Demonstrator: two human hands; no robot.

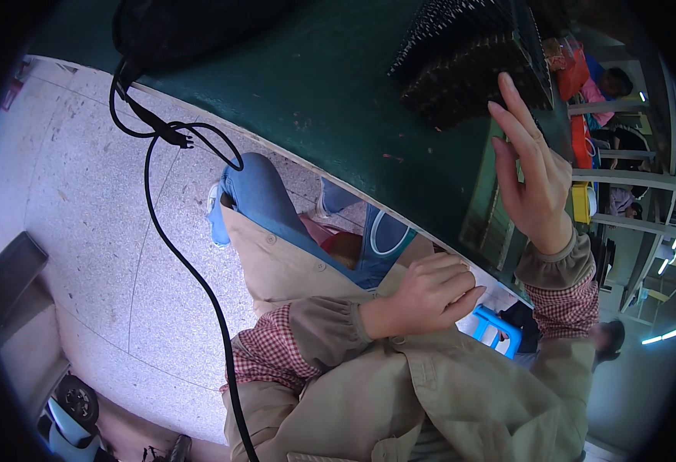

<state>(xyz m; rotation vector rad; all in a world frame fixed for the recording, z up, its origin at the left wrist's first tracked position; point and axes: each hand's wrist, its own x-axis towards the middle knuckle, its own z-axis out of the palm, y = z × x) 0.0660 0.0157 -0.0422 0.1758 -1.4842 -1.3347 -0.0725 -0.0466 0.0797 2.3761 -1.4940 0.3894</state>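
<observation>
My right hand point(534, 173) is raised over the right part of the green tabletop point(315, 100), with its fingers stretched out and apart. Its fingertips are in front of a stack of thin black plates point(469, 61) with toothed edges; I cannot tell whether they touch. Below that hand, a flat, framed strip point(488, 219) lies along the table's near edge. My left hand point(426, 296) is closed in a loose fist in front of my body, just off the table edge. Its curled fingers hide whatever may be inside.
A black bag-like object point(191, 31) sits at the table's far left, and a black cable point(172, 239) hangs before me. A blue stool point(498, 329) stands low at right. Red bins point(580, 142), a yellow bin point(582, 202) and people are beyond the table.
</observation>
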